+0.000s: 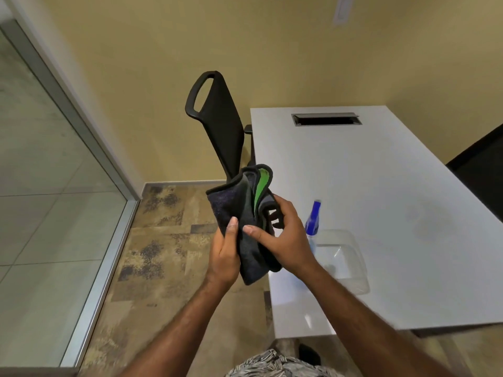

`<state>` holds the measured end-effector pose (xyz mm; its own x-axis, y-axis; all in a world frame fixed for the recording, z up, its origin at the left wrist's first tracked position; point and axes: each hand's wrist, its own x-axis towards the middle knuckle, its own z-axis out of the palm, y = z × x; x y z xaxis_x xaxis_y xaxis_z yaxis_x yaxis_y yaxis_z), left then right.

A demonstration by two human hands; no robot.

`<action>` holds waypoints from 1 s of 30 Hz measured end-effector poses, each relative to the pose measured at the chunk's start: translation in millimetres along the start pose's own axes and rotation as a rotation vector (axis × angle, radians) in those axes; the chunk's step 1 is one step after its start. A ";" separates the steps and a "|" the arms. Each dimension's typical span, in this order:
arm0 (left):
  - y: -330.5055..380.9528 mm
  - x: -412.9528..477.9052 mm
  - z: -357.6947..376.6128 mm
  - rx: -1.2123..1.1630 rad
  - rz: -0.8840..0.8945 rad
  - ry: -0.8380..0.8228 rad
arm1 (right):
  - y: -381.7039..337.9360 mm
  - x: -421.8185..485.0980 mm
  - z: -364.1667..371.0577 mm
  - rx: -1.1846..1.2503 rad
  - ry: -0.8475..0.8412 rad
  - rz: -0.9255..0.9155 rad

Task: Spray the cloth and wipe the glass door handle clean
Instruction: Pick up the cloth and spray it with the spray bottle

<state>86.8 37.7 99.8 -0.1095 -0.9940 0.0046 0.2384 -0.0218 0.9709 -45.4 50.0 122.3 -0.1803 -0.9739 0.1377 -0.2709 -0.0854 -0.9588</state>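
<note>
Gripping a dark folded cloth (pixel 242 210) with a green inner layer, both hands met in front of the body, forearms angled upward. The left hand (pixel 224 254) pinched its lower edge, thumb up; the right hand (pixel 283 238) clasped its right side. Just right of the hands, a blue spray bottle (pixel 313 221) stood on the white surface (pixel 394 186) beside a clear container (pixel 343 257).

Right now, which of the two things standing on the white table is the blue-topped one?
The spray bottle, with its blue spray head, at the table's near left edge. The clear plastic container beside it is colourless.
</note>
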 end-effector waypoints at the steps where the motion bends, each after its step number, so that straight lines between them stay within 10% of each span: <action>1: -0.7 1.1 -1.4 -0.001 -0.017 0.015 | 4.7 -0.5 -0.2 -0.027 0.016 0.017; 12: 16.6 2.8 -19.9 -0.420 -0.502 0.118 | 49.5 0.1 -38.1 0.210 0.106 0.414; 21: 2.6 -3.9 -26.2 -0.504 -0.527 0.170 | 93.3 -53.2 -41.2 -0.266 0.544 -0.094; 25: 0.6 -5.3 -27.6 -0.459 -0.546 0.194 | 122.4 -62.1 -60.6 -0.420 0.720 0.021; 30: -4.3 -4.6 -29.7 -0.457 -0.569 0.230 | 141.3 -34.4 -63.6 -0.301 0.438 0.301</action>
<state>114.9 39.2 88.5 -0.1433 -0.8125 -0.5651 0.5861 -0.5297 0.6131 -137.6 84.8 -2.2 -0.6451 -0.7637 0.0223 -0.3917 0.3055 -0.8679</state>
